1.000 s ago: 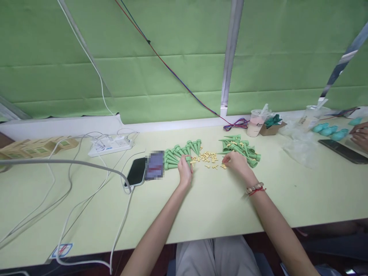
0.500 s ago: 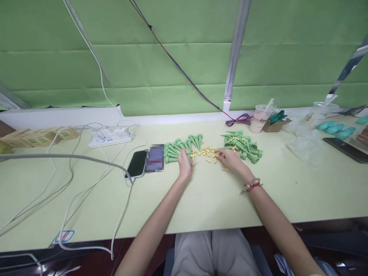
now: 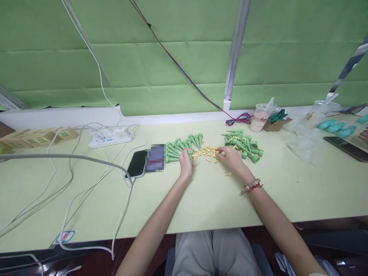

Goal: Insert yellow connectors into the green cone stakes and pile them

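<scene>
Since a second earlier, your right hand [image 3: 232, 158] had shifted left. Beside a row of green cones [image 3: 170, 148], your left hand [image 3: 186, 165] gripped another cone [image 3: 190, 152]; yellow pieces [image 3: 211, 149] lay between; your right fingers [image 3: 220, 150] bent near them, grip unclear, beside heaped cones [image 3: 243, 143].

The site appears to be a small-parts workroom, indicated by the long counter [image 3: 212, 203], batches of matching green cones [image 3: 243, 145] and yellow fittings [image 3: 207, 150], small boxes [image 3: 41, 138] and another person's hand [image 3: 365, 136].
</scene>
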A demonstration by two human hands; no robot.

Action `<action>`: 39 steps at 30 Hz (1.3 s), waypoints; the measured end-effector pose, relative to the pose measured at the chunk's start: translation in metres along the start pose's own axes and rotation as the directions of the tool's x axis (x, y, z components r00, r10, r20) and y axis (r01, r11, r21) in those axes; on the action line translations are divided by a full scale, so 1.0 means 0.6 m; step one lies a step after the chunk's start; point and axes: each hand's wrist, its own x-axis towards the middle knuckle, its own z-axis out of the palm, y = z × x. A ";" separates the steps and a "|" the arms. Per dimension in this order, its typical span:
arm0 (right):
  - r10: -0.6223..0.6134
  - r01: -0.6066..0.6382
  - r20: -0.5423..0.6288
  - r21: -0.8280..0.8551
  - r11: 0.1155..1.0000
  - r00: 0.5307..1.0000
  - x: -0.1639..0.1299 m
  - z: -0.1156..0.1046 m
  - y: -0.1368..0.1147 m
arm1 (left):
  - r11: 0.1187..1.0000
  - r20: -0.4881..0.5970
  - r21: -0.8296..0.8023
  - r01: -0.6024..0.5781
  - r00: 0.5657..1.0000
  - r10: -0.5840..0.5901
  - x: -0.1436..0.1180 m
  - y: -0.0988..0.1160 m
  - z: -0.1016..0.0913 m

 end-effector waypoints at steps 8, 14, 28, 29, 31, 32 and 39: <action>0.020 -0.124 0.582 0.139 0.983 0.813 -0.007 -0.025 0.039 | 1.000 0.009 0.016 0.003 1.000 -0.003 0.000 -0.003 -0.002; -0.014 -0.171 0.617 0.241 0.955 0.787 -0.002 -0.018 0.059 | 1.000 0.001 0.015 0.010 1.000 -0.010 0.000 -0.003 -0.002; -0.248 0.191 -0.025 0.715 0.673 0.968 0.010 0.046 -0.020 | 0.999 0.027 0.012 0.042 0.999 -0.042 -0.003 0.002 0.001; -0.248 0.206 -0.047 0.717 0.666 0.968 0.008 0.045 -0.025 | 0.998 0.035 -0.002 0.062 0.997 -0.062 -0.002 0.001 0.001; -0.222 0.210 -0.079 0.719 0.663 0.972 0.004 0.044 -0.030 | 0.996 0.047 -0.025 0.091 0.995 -0.090 0.000 0.001 -0.001; -0.206 0.205 -0.088 0.723 0.660 0.975 0.003 0.044 -0.032 | 0.995 0.050 -0.031 0.093 0.995 -0.091 0.001 0.001 -0.002; -0.187 0.308 -0.245 0.759 0.573 0.951 0.000 0.054 -0.040 | 0.999 0.049 -0.011 0.041 0.998 -0.040 -0.005 0.006 -0.003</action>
